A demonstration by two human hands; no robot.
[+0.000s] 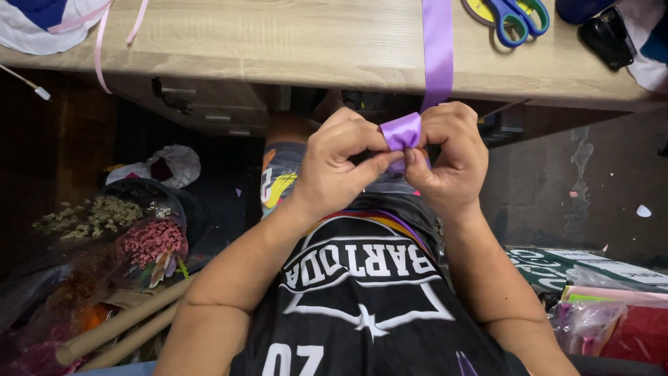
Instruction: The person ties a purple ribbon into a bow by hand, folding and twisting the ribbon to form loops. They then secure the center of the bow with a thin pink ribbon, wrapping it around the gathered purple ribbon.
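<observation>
Both your hands pinch a folded loop of the purple ribbon [402,131]: left hand [334,167] and right hand [452,160] are closed on it, thumbs and forefingers meeting at the fold just below the table edge [278,69]. From the grip the ribbon's free length runs straight up across the tabletop. Scissors [511,17] lie above and right of the grip; dried flowers [149,240] and cardboard tubes [125,324] sit well down to its left.
</observation>
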